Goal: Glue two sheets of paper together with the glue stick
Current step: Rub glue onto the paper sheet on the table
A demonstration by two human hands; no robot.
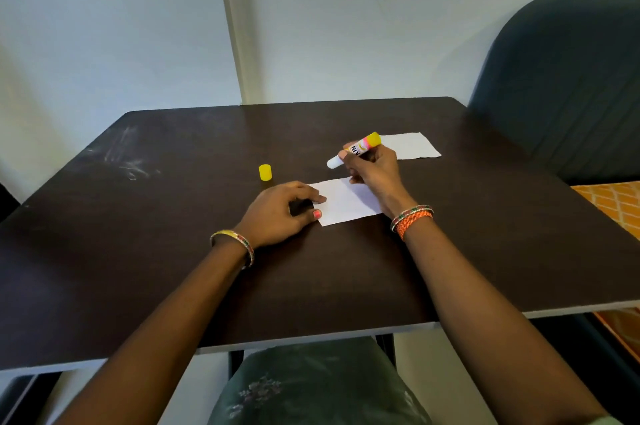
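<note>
A small white sheet of paper [346, 202] lies on the dark table [173, 251] in front of me. My left hand [280, 211] rests at its left edge, with a fingertip and the thumb touching the paper. My right hand [375, 173] grips an uncapped glue stick [356, 149] with a yellow and pink label, its white tip pointing left and held just above the sheet's far edge. The yellow cap [265, 172] stands on the table to the left. A second white sheet [412, 145] lies further back on the right.
A dark upholstered chair [568, 85] stands at the table's right side. An orange patterned cloth [616, 206] shows beyond the right edge. Pale walls stand behind the table. The table's left half bears light scuff marks [128, 161].
</note>
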